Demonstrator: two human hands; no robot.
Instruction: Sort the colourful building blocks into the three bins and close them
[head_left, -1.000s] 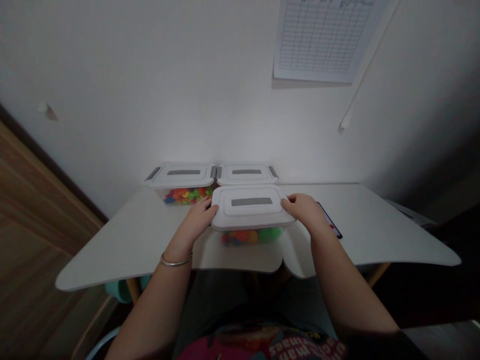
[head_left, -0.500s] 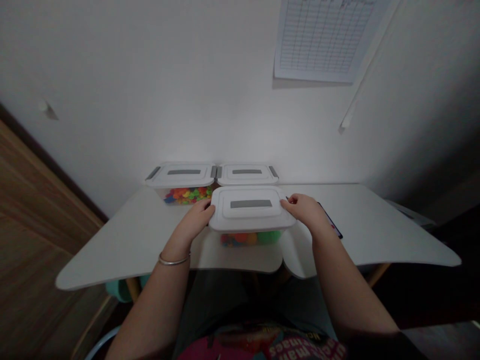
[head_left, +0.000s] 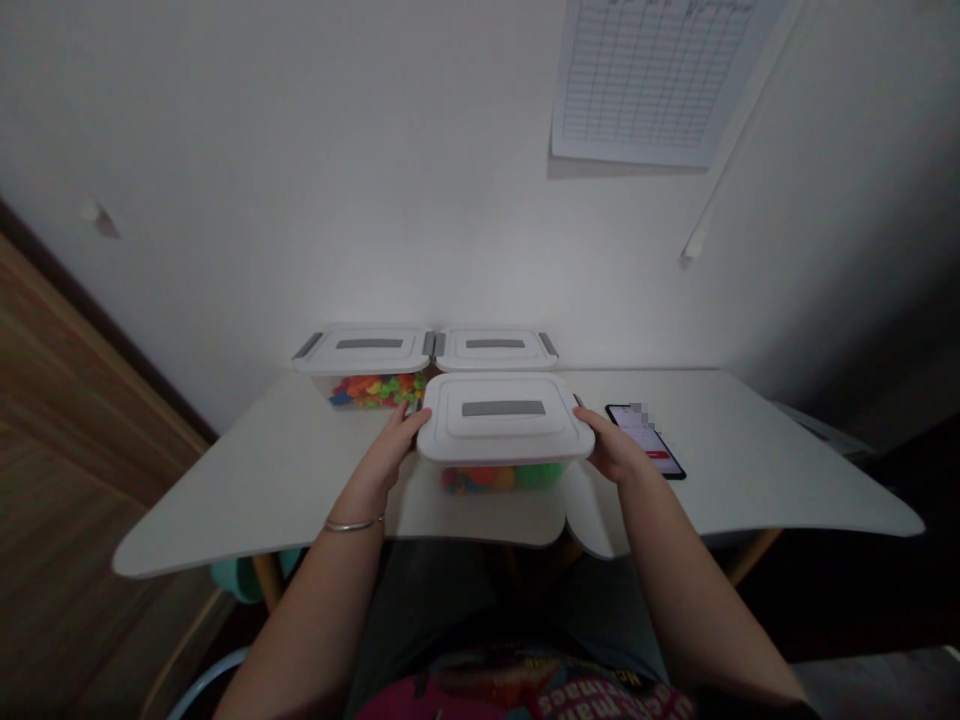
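A clear plastic storage box with a white lid (head_left: 502, 440) and a grey handle strip stands at the front middle of the table; colourful pieces (head_left: 499, 477) show through its front wall. My left hand (head_left: 394, 445) grips the box's left end, thumb on the lid's edge and fingers down the side, partly hidden. At the opposite end my right hand (head_left: 609, 445) is closed on the side, its thumb at the lid's rim and its other fingers largely out of sight. The lid sits on the box.
Behind stand two more lidded boxes, the left one (head_left: 367, 365) with colourful pieces and the right one (head_left: 495, 348) partly hidden. A phone (head_left: 646, 440) lies on the white table (head_left: 750, 460), right of my hand. A printed chart (head_left: 637, 90) hangs on the wall.
My right hand has shifted from over the lid's right corner down to the box's right side, uncovering more of the phone. My left hand keeps its place at the left end.
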